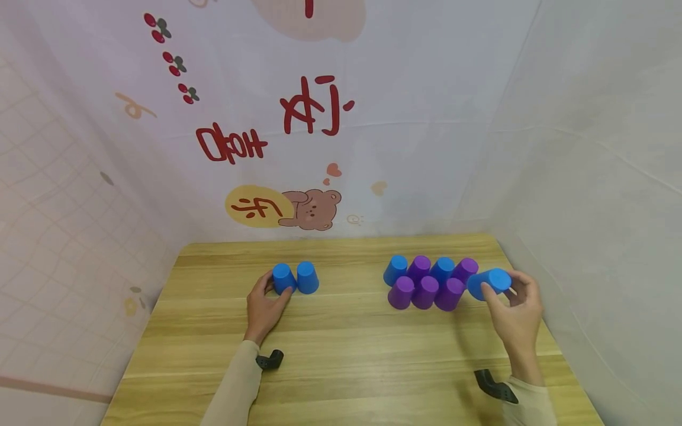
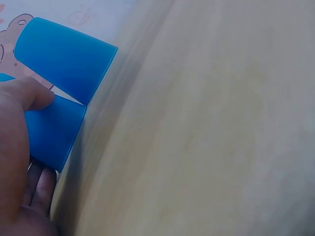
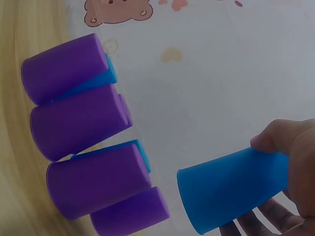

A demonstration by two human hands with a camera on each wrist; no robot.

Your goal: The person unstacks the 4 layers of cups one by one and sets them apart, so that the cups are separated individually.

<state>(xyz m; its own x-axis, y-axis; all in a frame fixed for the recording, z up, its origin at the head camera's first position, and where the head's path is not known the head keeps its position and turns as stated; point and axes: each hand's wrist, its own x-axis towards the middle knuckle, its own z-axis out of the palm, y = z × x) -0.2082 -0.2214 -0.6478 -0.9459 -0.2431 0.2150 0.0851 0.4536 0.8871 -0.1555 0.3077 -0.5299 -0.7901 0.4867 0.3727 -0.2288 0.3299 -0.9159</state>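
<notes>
My left hand grips an upside-down blue cup that stands on the table at the left, thumb on one side and fingers on the other. Touching it on the right is a second blue cup. My right hand holds another blue cup, tilted and raised off the table, as the right wrist view confirms. Just left of it stand two rows of upside-down cups: a front row of purple cups and a back row alternating blue cups and purple cups.
The wooden table meets a printed cloth wall at the back. A plain cloth wall rises close beside my right hand. Bare tabletop lies between the two cup groups. Black wrist mounts sit on both forearms.
</notes>
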